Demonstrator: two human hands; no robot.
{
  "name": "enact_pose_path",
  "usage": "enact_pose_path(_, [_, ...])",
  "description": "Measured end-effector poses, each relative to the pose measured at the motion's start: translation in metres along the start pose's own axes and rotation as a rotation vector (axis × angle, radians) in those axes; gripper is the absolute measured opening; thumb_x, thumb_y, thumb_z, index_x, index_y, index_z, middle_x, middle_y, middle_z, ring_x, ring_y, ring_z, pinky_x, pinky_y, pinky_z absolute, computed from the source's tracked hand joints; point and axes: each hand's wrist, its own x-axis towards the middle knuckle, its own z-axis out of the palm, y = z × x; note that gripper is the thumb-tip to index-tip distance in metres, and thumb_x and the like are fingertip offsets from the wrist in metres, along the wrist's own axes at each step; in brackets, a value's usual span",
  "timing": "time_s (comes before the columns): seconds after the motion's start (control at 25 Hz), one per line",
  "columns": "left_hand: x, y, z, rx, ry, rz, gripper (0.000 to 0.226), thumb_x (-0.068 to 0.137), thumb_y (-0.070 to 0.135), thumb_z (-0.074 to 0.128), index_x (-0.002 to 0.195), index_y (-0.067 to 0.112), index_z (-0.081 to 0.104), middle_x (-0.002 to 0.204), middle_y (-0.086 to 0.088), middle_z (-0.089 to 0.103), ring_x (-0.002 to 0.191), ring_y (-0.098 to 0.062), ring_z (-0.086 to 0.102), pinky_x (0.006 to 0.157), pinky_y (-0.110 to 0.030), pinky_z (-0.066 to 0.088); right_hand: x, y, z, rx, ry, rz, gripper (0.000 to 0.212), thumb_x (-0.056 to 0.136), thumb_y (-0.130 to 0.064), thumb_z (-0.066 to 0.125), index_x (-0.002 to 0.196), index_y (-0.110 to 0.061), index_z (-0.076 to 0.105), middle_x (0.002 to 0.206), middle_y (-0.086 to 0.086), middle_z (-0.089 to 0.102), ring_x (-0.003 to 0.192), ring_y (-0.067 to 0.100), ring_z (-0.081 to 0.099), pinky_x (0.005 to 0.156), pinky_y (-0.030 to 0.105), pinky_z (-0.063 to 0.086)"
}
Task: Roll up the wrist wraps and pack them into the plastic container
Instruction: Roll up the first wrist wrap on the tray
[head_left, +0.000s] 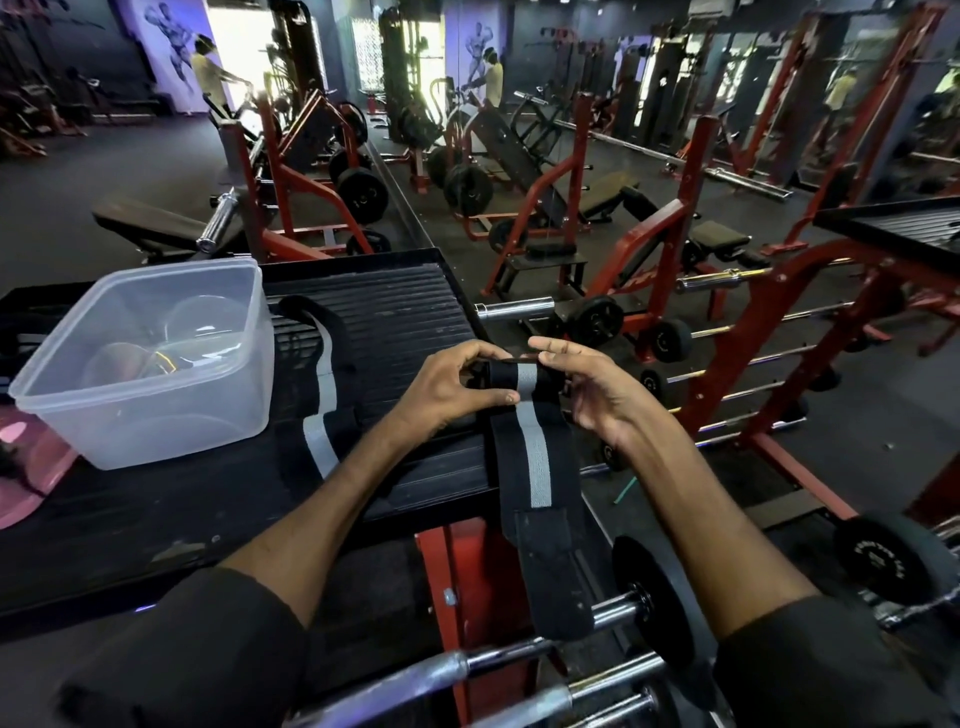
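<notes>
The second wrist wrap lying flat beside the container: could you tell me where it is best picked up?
Probably the near end of the second wrist wrap, pinched from above by the edges. It lies flat and unrolled on the ribbed black platform, far end close to the plastic container.

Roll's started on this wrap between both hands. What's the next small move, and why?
Probably keep rolling toward the tail: the wrist wrap is rolled only at its top, pinched between left hand and right hand, and most of its length hangs loose. The plastic container comes later.

Open container (156, 364) mouth unobstructed; second wrap (317, 395) lies just beside it.
</notes>
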Motion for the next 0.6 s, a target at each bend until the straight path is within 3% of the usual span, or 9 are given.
enact_pose_path(0.08, [-0.001,0.001,0.000,-0.009,0.015,0.060,0.047,0.071,0.024,0.090,0.113,0.018,0.070,0.112,0.006,0.072,0.106,-0.007,0.067,0.098,-0.024,0.051,-0.002,0.004,-0.004,-0.184,0.015,0.040,0.030,0.093,-0.033,0.066,0.118,-0.019,0.073,0.112,0.004,0.074,0.107,0.023,0.066,0.090,0.037,0.051])
enact_pose_path(0.2, [-0.004,0.001,0.002,0.033,0.030,0.153,0.047,0.071,0.020,0.090,0.112,0.013,0.069,0.110,0.004,0.072,0.104,-0.007,0.067,0.094,-0.019,0.049,-0.008,0.009,-0.011,-0.382,-0.095,0.087,0.042,0.095,-0.055,0.058,0.117,-0.023,0.073,0.118,0.005,0.076,0.106,0.019,0.067,0.088,0.036,0.048])
enact_pose_path(0.32, [0.000,0.001,0.002,0.017,-0.014,0.120,0.045,0.073,0.018,0.089,0.112,0.022,0.067,0.111,0.009,0.069,0.104,-0.003,0.065,0.095,-0.019,0.048,-0.009,0.009,-0.016,-0.386,-0.061,-0.011,0.035,0.096,-0.048,0.061,0.115,-0.019,0.070,0.107,0.007,0.075,0.100,0.023,0.064,0.086,0.040,0.046])
enact_pose_path(0.44, [0.003,0.006,0.000,-0.211,-0.141,-0.089,0.037,0.083,0.020,0.081,0.115,0.029,0.064,0.119,0.007,0.067,0.114,-0.009,0.064,0.102,-0.028,0.050,-0.010,0.014,-0.019,-0.332,-0.021,-0.143,0.027,0.095,-0.039,0.067,0.117,-0.022,0.070,0.105,0.007,0.068,0.096,0.021,0.061,0.083,0.039,0.044])
enact_pose_path(0.6, [0.005,0.004,0.002,-0.173,-0.187,-0.184,0.033,0.090,0.034,0.073,0.121,0.026,0.064,0.121,0.010,0.065,0.115,-0.004,0.060,0.104,-0.028,0.045,-0.015,0.019,-0.015,-0.233,-0.007,-0.261,0.030,0.093,-0.019,0.072,0.123,-0.015,0.068,0.109,0.027,0.065,0.092,0.018,0.067,0.079,0.031,0.057])
